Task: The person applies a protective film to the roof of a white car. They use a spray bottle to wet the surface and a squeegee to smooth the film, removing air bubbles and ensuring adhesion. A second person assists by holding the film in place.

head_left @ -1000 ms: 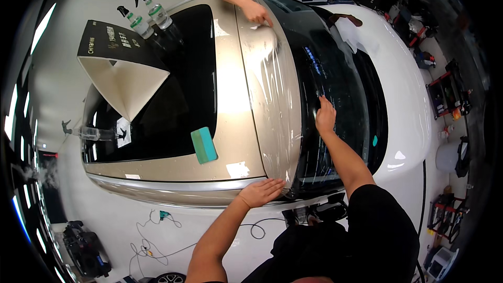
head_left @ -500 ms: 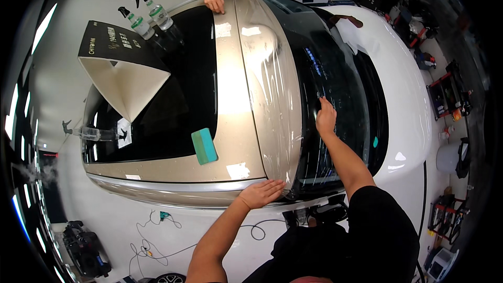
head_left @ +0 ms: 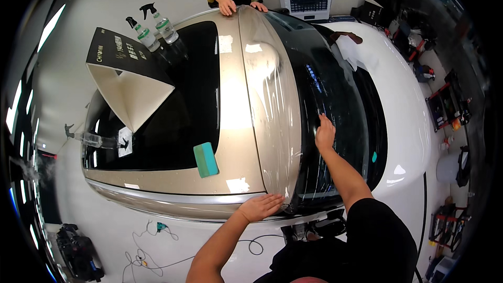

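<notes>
Clear film (head_left: 275,141) with wrinkles and streaks lies over the front strip of a gold car roof (head_left: 233,110). My left hand (head_left: 262,207) rests flat, fingers stretched, on the film at the roof's near edge by the windshield corner. Over the dark windshield (head_left: 335,94), my right hand (head_left: 325,133) has its fingers drawn together at the tips; whatever they may pinch is too small or see-through to make out. A two-tone green squeegee card (head_left: 206,160) lies on the roof beside the black glass panel (head_left: 194,89).
Two spray bottles (head_left: 166,29) and a folded black-and-white card box (head_left: 133,94) stand on the glass panel; another bottle (head_left: 90,139) is at its rear. Across the car, a co-worker's hands (head_left: 227,6) touch the roof edge. A cable (head_left: 178,263) trails over the floor.
The view has shifted, so the car sits lower in it. The co-worker's one hand has drawn back to the roof's far edge. My left hand stays on the film.
</notes>
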